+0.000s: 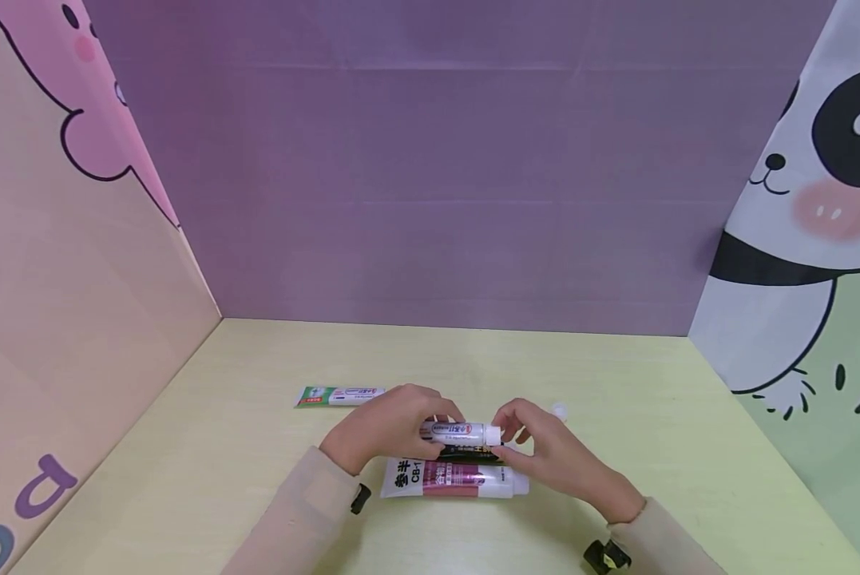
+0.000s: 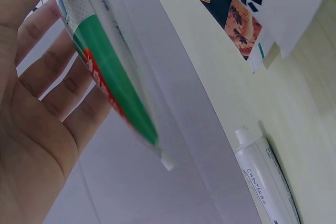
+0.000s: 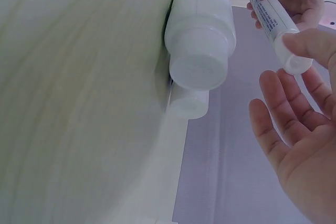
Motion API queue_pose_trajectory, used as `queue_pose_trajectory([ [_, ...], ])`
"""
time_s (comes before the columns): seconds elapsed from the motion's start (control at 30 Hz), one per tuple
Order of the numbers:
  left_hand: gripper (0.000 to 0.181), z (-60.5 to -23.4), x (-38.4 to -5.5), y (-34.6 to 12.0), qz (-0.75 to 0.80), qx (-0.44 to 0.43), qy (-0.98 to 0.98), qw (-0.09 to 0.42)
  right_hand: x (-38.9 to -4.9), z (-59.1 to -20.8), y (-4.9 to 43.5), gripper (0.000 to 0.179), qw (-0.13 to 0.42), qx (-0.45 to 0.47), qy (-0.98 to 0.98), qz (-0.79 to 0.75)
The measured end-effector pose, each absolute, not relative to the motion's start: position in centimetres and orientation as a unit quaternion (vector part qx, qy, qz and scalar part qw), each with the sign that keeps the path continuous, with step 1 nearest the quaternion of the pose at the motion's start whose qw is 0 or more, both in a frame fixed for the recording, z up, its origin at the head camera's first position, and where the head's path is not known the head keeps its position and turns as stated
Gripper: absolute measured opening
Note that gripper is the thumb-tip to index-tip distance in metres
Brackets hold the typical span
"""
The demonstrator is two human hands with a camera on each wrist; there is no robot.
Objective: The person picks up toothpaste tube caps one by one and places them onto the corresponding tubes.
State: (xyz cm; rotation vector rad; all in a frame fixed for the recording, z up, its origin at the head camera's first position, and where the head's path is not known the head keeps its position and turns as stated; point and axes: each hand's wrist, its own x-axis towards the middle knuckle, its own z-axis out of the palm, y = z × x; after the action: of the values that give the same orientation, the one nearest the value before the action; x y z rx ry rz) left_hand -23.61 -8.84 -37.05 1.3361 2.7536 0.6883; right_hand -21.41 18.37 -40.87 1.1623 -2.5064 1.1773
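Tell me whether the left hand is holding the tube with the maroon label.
No, the left hand holds the green-and-white tube, while the maroon-labelled tube lies on the table.

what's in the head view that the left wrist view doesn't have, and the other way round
Only the head view shows the right hand, the pink animal and the cap of the held tube.

Only the left wrist view shows that tube's green and red end, the food picture on the black tube and readable CWINTER print.

Both show the left hand holding its tube, the table and the purple wall.
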Motion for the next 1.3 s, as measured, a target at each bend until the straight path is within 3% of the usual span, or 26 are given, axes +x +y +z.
queue_pose_trajectory([
  [0.37, 0.030, -37.10, -23.59, -8.93, 0.219, 0.427, 0.877, -0.005, -21.60, -40.65, 18.33, 0.015, 0.015, 0.323, -0.868, 0.377],
  [0.67, 0.030, -36.84, -23.58, -8.85, 0.215, 0.435, 0.874, -0.013, -21.76, -40.54, 17.84, 0.040, 0.001, 0.285, -0.891, 0.354],
  [0.97, 0.030, -36.84, -23.65, -8.76, 0.214, 0.437, 0.873, -0.015, -21.68, -40.31, 17.95, 0.048, -0.008, 0.273, -0.898, 0.346],
  [1.23, 0.029, -36.74, -23.57, -8.76, 0.213, 0.430, 0.877, -0.006, -21.55, -40.44, 18.50, 0.027, 0.012, 0.297, -0.882, 0.364],
  [1.3, 0.029, -36.73, -23.57, -8.79, 0.214, 0.430, 0.877, -0.006, -21.50, -40.51, 18.56, 0.029, 0.021, 0.310, -0.872, 0.378],
])
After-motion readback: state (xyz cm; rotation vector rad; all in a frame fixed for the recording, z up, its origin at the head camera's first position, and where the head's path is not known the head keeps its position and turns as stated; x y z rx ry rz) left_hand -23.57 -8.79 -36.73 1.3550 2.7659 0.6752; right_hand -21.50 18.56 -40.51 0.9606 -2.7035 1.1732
